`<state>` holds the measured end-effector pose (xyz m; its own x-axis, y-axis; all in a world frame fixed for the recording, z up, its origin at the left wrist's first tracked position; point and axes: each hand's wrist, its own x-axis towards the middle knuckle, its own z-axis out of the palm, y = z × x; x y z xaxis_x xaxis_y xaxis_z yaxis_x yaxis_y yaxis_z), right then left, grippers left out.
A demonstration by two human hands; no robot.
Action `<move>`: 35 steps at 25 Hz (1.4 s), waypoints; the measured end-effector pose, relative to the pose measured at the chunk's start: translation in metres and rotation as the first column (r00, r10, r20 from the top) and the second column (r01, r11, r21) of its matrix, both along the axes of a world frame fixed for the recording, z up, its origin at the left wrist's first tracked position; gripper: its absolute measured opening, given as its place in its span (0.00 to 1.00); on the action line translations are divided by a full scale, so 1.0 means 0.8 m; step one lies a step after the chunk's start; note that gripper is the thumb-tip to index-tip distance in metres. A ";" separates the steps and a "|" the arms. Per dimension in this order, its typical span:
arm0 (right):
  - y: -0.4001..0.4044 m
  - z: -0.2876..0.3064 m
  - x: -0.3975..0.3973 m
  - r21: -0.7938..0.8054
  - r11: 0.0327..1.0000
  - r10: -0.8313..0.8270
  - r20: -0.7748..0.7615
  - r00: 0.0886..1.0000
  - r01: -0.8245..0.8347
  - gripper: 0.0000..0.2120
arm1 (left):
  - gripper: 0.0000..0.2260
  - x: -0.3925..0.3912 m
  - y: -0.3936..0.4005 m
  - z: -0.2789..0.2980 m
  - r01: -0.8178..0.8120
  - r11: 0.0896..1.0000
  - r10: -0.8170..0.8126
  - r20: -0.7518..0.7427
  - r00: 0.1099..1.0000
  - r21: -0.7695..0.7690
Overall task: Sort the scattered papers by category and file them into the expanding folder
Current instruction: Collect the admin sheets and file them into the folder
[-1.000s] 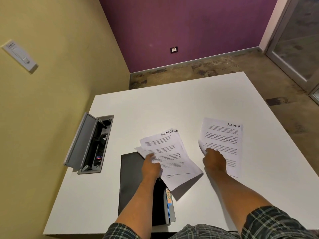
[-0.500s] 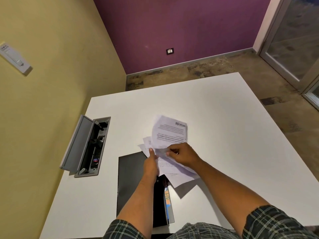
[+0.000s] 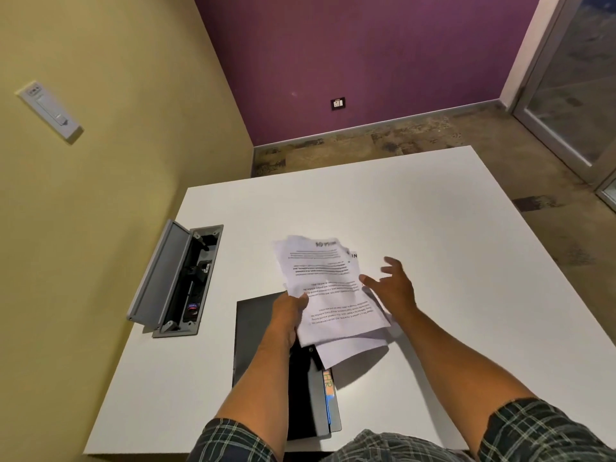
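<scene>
The top sheet of the stack of papers carries printed lines that run upside down to the camera and are too small to read; a bold handwritten heading near its far edge is blurred, and beside it, on a sheet peeking out underneath to the right, a single letter "N" shows. The stack is fanned loosely, its sheets offset from one another, and it is lifted off the white table above the far end of the expanding folder.

The left hand grips the stack at its near left edge, thumb on top of the upper sheet. The right hand is off the paper, fingers spread and open, just beside the right edge of the stack; whether a fingertip brushes the sheets cannot be told.

The folder is dark and lies flat near the person, partly hidden under the left forearm. At its right side, coloured index tabs stick out, with orange lettering that cannot be made out for certain.

Set into the table at the left, a grey cable box stands with its lid raised; dark sockets and wiring sit inside, with a small red part near the close end.
</scene>
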<state>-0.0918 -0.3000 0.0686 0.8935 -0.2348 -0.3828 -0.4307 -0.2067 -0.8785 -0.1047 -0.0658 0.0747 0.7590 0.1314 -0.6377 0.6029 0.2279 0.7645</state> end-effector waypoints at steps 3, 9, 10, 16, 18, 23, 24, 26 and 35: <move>-0.023 -0.008 0.009 0.164 0.986 0.065 -0.244 0.968 -0.025 0.50 | 0.18 -0.006 0.006 0.021 0.116 0.983 -0.103 0.102 0.990 -0.140; -0.031 0.003 -0.002 0.567 0.809 0.274 -0.130 0.953 -0.155 0.32 | 0.25 -0.008 0.007 0.044 0.288 0.931 -0.220 0.283 0.933 -0.224; -0.030 0.004 -0.003 0.574 0.806 0.281 -0.159 0.946 -0.143 0.34 | 0.25 -0.008 0.008 0.046 0.278 0.932 -0.206 0.293 0.934 -0.232; -0.005 -0.016 -0.019 0.697 0.716 0.264 -0.240 0.934 -0.023 0.35 | 0.33 0.000 0.008 0.056 0.323 0.905 -0.218 0.350 0.911 -0.277; 0.002 -0.007 -0.024 0.683 0.730 0.173 -0.163 0.971 -0.016 0.30 | 0.32 0.001 0.007 0.063 0.326 0.901 -0.213 0.363 0.907 -0.287; -0.028 0.006 -0.011 0.719 0.692 -0.091 0.011 0.996 0.056 0.21 | 0.33 0.005 0.011 0.058 0.310 0.920 -0.236 0.292 0.927 -0.241; -0.034 0.011 -0.006 0.712 0.701 -0.068 0.024 0.997 0.030 0.21 | 0.31 0.005 0.011 0.057 0.342 0.912 -0.272 0.290 0.918 -0.226; -0.039 0.019 0.001 0.682 0.729 0.017 0.057 0.998 -0.052 0.21 | 0.27 0.005 0.005 0.058 0.377 0.898 -0.309 0.287 0.907 -0.225; -0.076 0.039 0.010 0.396 0.868 0.269 0.136 0.953 -0.301 0.27 | 0.20 0.017 -0.028 0.055 0.229 0.973 -0.209 0.296 0.932 -0.032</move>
<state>-0.0840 -0.3605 0.0995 0.9273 0.1966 -0.3186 -0.3378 0.0725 -0.9384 -0.0913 -0.0880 0.1189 0.9168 -0.0932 -0.3884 0.3991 0.1704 0.9009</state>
